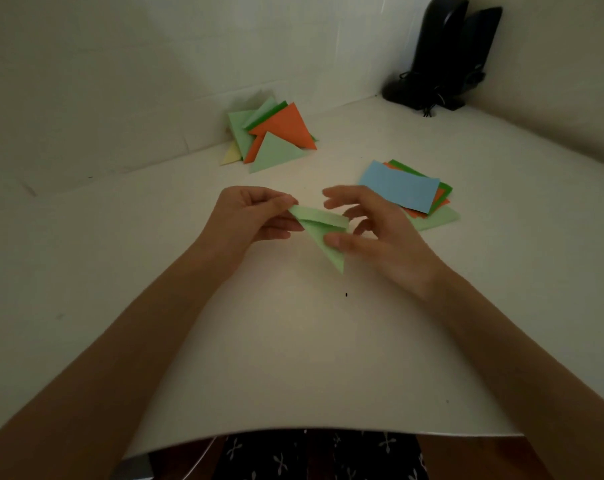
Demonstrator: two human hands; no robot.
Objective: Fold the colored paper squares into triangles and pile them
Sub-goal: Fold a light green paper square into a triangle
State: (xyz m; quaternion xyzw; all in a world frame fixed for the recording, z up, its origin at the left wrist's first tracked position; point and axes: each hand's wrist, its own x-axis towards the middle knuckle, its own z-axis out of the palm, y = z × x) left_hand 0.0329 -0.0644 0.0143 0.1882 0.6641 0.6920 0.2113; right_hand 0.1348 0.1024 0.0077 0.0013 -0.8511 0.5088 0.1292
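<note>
A light green paper [319, 230], partly folded into a triangle, is held just above the white table [293, 341]. My left hand [255, 216] pinches its upper left corner. My right hand [369, 233] holds its right side with the thumb on the lower flap and the fingers spread. A pile of folded triangles [272, 136] in green, orange and pale yellow lies at the back, near the wall. To the right sits a stack of unfolded squares [408, 192] with a blue sheet on top and orange and green ones beneath.
Two black speakers [446, 53] with cables stand in the far right corner. Walls close the table at the back and right. The table's near edge [328, 431] runs just above my lap.
</note>
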